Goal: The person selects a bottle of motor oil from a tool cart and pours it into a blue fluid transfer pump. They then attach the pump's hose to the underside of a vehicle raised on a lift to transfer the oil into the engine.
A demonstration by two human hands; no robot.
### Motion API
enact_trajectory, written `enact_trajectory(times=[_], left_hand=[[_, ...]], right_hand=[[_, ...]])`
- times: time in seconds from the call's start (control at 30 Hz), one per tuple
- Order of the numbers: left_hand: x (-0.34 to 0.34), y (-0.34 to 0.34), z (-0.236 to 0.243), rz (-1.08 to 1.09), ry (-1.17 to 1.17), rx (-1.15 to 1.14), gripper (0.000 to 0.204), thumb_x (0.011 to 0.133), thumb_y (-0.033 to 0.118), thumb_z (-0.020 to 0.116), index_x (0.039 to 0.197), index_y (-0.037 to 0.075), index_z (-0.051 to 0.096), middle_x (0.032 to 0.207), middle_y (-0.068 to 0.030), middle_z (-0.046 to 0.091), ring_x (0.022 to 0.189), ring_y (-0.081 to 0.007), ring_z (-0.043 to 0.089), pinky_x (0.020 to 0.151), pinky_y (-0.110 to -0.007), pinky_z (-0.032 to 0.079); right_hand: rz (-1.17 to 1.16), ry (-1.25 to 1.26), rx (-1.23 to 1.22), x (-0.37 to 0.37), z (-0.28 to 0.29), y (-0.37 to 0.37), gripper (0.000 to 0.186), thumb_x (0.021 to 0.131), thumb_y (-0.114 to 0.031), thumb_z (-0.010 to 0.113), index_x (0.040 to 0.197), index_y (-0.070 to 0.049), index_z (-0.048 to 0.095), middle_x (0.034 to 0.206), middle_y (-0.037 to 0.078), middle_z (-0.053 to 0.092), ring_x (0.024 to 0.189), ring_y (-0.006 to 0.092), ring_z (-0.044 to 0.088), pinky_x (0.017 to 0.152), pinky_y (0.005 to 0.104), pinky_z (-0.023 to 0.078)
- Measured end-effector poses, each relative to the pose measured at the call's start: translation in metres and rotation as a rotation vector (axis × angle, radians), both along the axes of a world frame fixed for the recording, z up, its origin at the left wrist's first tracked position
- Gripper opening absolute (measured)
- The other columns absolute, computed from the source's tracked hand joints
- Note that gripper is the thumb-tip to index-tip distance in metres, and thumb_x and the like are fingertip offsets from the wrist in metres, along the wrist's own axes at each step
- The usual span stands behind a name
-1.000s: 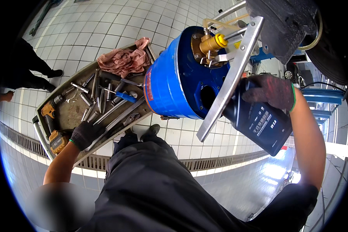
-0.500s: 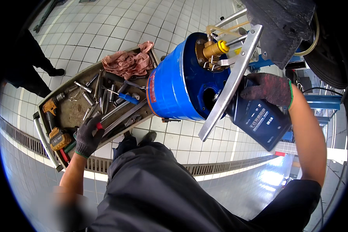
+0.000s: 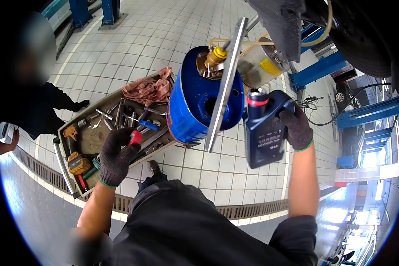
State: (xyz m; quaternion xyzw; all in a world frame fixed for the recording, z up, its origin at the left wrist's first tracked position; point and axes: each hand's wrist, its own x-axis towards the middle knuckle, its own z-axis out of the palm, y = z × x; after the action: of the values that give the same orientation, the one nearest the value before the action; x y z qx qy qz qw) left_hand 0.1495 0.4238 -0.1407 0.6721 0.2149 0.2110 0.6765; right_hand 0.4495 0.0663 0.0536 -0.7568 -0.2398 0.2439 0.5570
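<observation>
Left of the blue drum [image 3: 186,104], the left hand [image 3: 116,157] pinches a red cap [image 3: 135,137]; right of it, the right hand [image 3: 298,127] has its grip closed around a dark bottle [image 3: 262,139].

Red cap [image 3: 135,137]; black bottle [image 3: 265,139]; blue drum [image 3: 180,106].

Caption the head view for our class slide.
Left hand holds a red cap; right hand holds a dark bottle beside a blue drum.
</observation>
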Motion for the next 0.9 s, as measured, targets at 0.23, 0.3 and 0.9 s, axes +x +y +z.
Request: enact_trajectory(times=[0.23, 0.3, 0.9], left_hand=[[0.040, -0.077, 0.117, -0.188, -0.178, -0.189, 0.040, 0.093, 0.009, 0.079, 0.131, -0.001, 0.068, 0.115, -0.0091, 0.075, 0.104, -0.0149, 0.071, 0.092, -0.031, 0.059], [0.042, -0.097, 0.132, -0.258, -0.203, -0.184, 0.039, 0.094, 0.007, 0.078, 0.131, -0.001, 0.068, 0.116, -0.0098, 0.075, 0.104, -0.0156, 0.071, 0.093, -0.031, 0.059], [-0.082, -0.097, 0.114, -0.289, 0.563, 0.649, 0.039, 0.097, 0.036, 0.078, 0.122, 0.005, 0.076, 0.096, -0.0183, 0.076, 0.087, -0.0287, 0.076, 0.080, -0.040, 0.059]], right_hand=[[0.002, -0.094, 0.426, -0.062, -0.054, -0.020, 0.074, 0.081, -0.026, 0.088, 0.141, 0.003, 0.057, 0.127, 0.014, 0.074, 0.116, 0.0237, 0.071, 0.103, 0.0390, 0.057], [-0.009, -0.091, 0.289, -0.098, -0.051, -0.022, 0.085, 0.073, -0.031, 0.093, 0.142, 0.003, 0.055, 0.128, 0.014, 0.073, 0.116, 0.0247, 0.071, 0.104, 0.0391, 0.057], [0.173, -0.924, -0.116, -0.249, -0.116, 0.044, 0.082, 0.061, -0.047, 0.102, 0.126, -0.009, 0.069, 0.113, 0.015, 0.075, 0.102, 0.0359, 0.075, 0.089, 0.0476, 0.061]])
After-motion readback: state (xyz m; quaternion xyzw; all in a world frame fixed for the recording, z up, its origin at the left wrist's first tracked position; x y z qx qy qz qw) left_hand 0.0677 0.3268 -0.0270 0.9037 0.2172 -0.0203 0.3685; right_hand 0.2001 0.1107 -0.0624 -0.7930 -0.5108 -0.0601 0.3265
